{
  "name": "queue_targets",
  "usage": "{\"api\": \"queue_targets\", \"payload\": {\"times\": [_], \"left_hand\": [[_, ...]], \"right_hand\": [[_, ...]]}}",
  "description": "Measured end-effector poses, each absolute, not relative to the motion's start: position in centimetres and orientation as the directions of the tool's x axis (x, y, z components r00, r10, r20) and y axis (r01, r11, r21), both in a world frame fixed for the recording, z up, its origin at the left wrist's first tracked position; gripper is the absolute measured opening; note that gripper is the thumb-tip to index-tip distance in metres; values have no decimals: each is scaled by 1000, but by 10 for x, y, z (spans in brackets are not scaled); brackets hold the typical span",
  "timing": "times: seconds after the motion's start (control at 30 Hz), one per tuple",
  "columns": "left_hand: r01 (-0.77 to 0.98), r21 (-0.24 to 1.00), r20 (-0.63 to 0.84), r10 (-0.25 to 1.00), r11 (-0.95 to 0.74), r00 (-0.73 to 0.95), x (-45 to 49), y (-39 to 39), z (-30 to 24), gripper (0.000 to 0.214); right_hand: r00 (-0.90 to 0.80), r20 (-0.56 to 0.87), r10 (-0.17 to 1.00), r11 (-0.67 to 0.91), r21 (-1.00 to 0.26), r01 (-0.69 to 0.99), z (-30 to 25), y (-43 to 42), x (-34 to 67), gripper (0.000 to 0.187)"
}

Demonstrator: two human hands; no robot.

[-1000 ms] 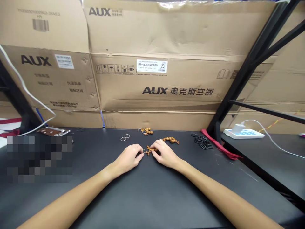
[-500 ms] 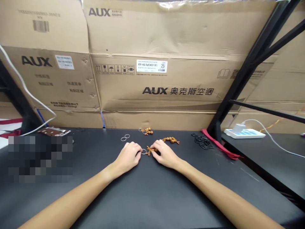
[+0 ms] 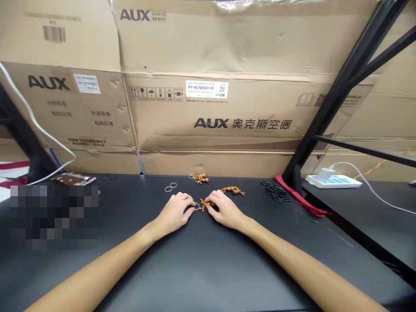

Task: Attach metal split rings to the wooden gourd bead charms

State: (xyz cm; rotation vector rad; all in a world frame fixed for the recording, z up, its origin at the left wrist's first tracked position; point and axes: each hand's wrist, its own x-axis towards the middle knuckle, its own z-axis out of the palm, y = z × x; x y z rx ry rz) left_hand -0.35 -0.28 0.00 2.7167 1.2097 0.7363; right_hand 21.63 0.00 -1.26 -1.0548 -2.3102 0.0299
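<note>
My left hand (image 3: pixel 176 211) pinches a thin metal key ring (image 3: pixel 197 205) between thumb and fingertips, just above the black table. Facing it, my right hand (image 3: pixel 223 209) is closed on a brown gourd-like beaded pendant (image 3: pixel 209 203), whose orange cord and small beads stick out toward the ring. Most of that pendant is hidden under my right fingers. Another pendant (image 3: pixel 232 190) of the same brown kind lies just behind my right hand. Two loose key rings (image 3: pixel 170 187) rest behind my left hand. Farther back sit pendants with rings (image 3: pixel 200 178).
Black oval links (image 3: pixel 276 192) lie in a heap at the right, beside a red strap (image 3: pixel 300 197). A white power strip (image 3: pixel 333 180) is beyond the black metal frame (image 3: pixel 336 82). Cardboard boxes (image 3: pixel 208 56) wall off the back. A brown packet (image 3: pixel 74 178) lies at the left.
My left fingers and the key ring have shifted very slightly, bringing the ring a little nearer the pendant's cord. My right hand stays in place.
</note>
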Motion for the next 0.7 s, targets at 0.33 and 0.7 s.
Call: {"api": "queue_targets", "payload": {"times": [0.33,0.7], "left_hand": [[650,341,411,730,-679,546,-5,-2,0,11],[591,291,304,658,-753,689,-18,4,11,16]], "right_hand": [[-515,503,694,691,-267,671,-12,-1,216,12],[-527,515,676,711,-267,651,-14,1,217,12]]}}
